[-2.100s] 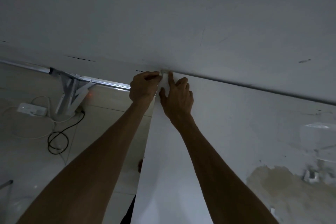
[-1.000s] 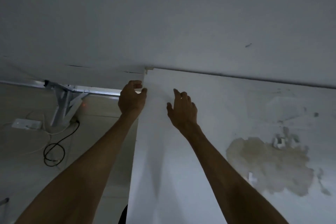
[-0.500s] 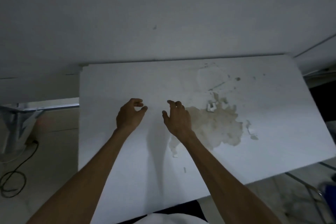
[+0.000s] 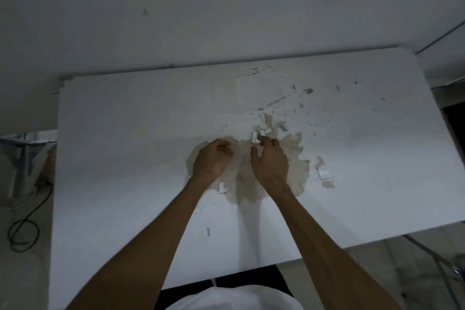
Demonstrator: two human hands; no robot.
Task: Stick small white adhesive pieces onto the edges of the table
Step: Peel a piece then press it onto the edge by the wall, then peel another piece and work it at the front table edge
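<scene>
White pieces point(image 4: 254, 137) lie loose mid-table point(image 4: 125, 133) on a brown stain point(image 4: 297, 158). Right hand point(image 4: 270, 162), fingers spread, reaches one; left hand point(image 4: 210, 158) is curled, contents unclear. No piece is visible on the edges, so sticking seemingly remains.

Both forearms were bare, with no sleeve reaching the elbow, no watch and no ring showing on the left hand point(image 4: 210, 160) or the right hand point(image 4: 270, 162). A white shirt point(image 4: 234, 299) covered the chest, above dark trousers point(image 4: 191, 289).
</scene>
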